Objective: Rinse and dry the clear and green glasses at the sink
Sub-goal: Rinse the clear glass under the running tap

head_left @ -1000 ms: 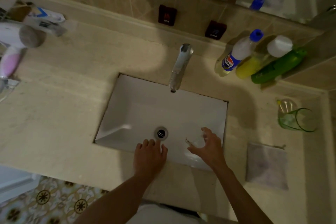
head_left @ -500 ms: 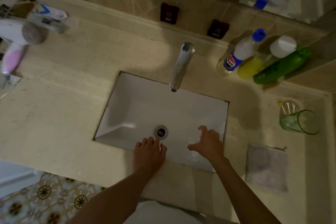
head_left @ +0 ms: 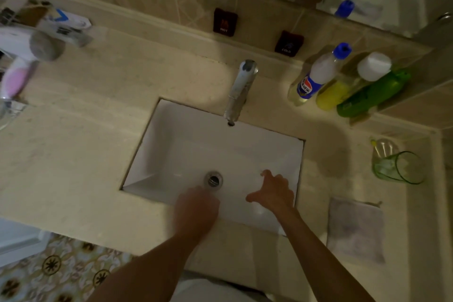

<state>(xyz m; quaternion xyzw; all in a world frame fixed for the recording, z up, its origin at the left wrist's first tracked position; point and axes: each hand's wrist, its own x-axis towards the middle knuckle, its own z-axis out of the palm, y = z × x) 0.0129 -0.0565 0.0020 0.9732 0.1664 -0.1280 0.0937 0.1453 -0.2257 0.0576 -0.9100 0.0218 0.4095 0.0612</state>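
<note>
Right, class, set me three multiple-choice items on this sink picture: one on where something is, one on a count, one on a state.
1. Where does the green glass stand?
A. in the basin
B. on the counter right of the sink
C. beside the hair dryer

2. How many bottles stand in the far right corner?
A. one
B. three
C. five

3. What is the tap doing?
A. running hard
B. dripping into a glass
C. no water is seen leaving it

Answers:
1 B, it stands beyond the folded cloth, right of the basin.
2 B, one has a blue cap, one a white cap, one is green.
3 C, the basin below the spout shows no stream.
</note>
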